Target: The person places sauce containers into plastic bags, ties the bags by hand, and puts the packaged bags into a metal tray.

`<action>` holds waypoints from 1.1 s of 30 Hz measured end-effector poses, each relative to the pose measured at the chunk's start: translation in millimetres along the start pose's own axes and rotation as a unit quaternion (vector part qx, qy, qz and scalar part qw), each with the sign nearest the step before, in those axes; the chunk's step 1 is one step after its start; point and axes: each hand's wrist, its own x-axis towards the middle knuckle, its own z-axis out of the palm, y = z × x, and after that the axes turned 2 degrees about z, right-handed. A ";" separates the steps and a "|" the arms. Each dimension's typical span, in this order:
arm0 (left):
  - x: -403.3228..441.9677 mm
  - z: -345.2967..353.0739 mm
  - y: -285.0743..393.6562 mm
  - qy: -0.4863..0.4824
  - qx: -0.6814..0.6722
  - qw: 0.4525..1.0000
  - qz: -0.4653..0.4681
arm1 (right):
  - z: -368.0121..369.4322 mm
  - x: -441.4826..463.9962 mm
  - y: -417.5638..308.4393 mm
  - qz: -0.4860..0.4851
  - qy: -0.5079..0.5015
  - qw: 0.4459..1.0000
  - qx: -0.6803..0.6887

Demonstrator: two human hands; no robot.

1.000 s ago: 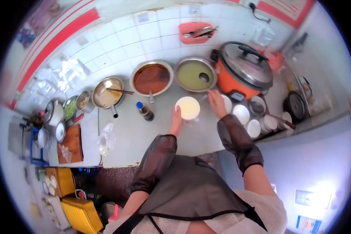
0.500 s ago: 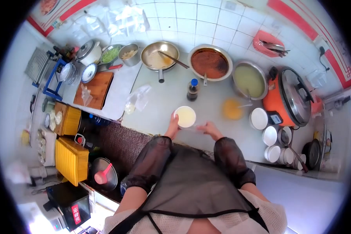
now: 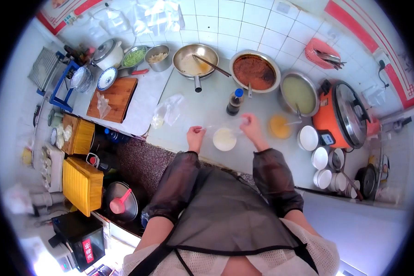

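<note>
Just left of the bowl, the person's left hand pinches what looks like clear film, though its outline is hard to make out. The blurred right hand is beside the bowl's right edge. Beyond the bowl stand a bottle and pan; well right, a cooker.

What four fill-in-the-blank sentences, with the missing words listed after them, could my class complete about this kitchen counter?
1. The bottle has a ____ cap.
2. The cooker has a body coloured ____.
3. One white bowl shows between the left hand and the ____ hand.
4. In this view, the wooden board lies to the ____ of the pan.

Missing words: blue; orange; right; left.
</note>
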 end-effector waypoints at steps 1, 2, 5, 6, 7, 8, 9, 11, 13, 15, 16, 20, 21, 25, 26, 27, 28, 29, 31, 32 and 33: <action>-3.8 -9.1 25.1 -0.043 0.053 0.995 0.072 | -5.2 -2.4 -7.2 0.001 0.002 1.000 0.000; -9.6 -15.6 50.0 -0.085 0.106 0.980 0.142 | -10.1 -5.1 -13.9 -0.079 0.027 0.995 -0.057; -28.4 -11.5 106.8 -0.190 0.050 0.960 0.202 | -25.0 -21.4 -67.3 -0.194 0.013 0.972 -0.131; -35.3 -5.7 123.8 -0.244 0.005 0.943 0.226 | -25.5 -25.4 -83.3 -0.231 -0.027 0.961 -0.147; -41.4 -0.6 142.6 -0.244 0.005 0.943 0.227 | -22.8 -23.7 -89.3 -0.232 -0.026 0.961 -0.147; -47.3 4.1 161.4 -0.333 -0.066 0.928 0.150 | -20.4 -19.6 -94.5 -0.219 -0.077 0.973 0.002; -51.7 5.0 176.5 -0.416 -0.136 0.896 0.069 | -20.4 -17.6 -99.0 -0.201 -0.127 0.960 0.151; -54.2 1.2 198.6 -0.415 -0.225 0.881 0.015 | -44.3 -20.8 -102.8 -0.159 -0.145 0.944 0.252; -55.9 -1.9 216.0 -0.410 -0.312 0.856 -0.040 | -46.6 -29.0 -99.2 -0.115 -0.164 0.916 0.349; -60.3 -4.2 226.4 -0.405 -0.392 0.823 -0.068 | -25.6 -39.4 -90.6 -0.208 -0.108 0.962 0.140; -62.9 -4.4 227.3 -0.405 -0.391 0.824 -0.068 | -15.0 -41.5 -90.2 -0.236 -0.086 0.966 0.070; -74.2 -28.5 247.2 -0.420 -0.359 0.833 -0.028 | 13.6 -33.5 -104.3 -0.229 -0.007 0.973 -0.013; -74.9 -39.6 253.8 -0.374 -0.337 0.864 0.006 | 16.5 -28.9 -106.9 -0.216 -0.011 0.976 -0.035; -57.1 -25.0 170.4 -0.261 0.002 0.940 0.220 | 17.6 -32.0 -112.2 -0.262 0.007 0.965 -0.013; -65.7 -11.5 163.2 -0.245 0.050 0.938 0.241 | 16.1 -36.8 -124.9 -0.290 0.003 0.957 -0.019; -66.1 0.3 151.7 -0.274 0.061 0.920 0.273 | 17.3 -40.4 -132.2 -0.319 0.000 0.947 -0.025; -63.3 5.2 141.5 -0.303 0.072 0.900 0.306 | 19.9 -40.4 -131.9 -0.321 -0.005 0.947 -0.026; -61.6 4.7 141.5 -0.299 0.070 0.901 0.307 | 20.7 -37.7 -130.4 -0.319 0.032 0.946 -0.037; -56.3 5.7 143.9 -0.222 0.049 0.899 0.374 | 19.2 -29.7 -129.0 -0.323 0.070 0.942 -0.051; -56.9 0.9 144.2 -0.220 0.049 0.899 0.375 | 19.3 -29.3 -127.3 -0.268 0.041 0.960 0.069; -58.5 -7.3 143.2 -0.220 0.078 0.892 0.388 | 19.2 -29.0 -125.2 -0.206 0.011 0.960 0.189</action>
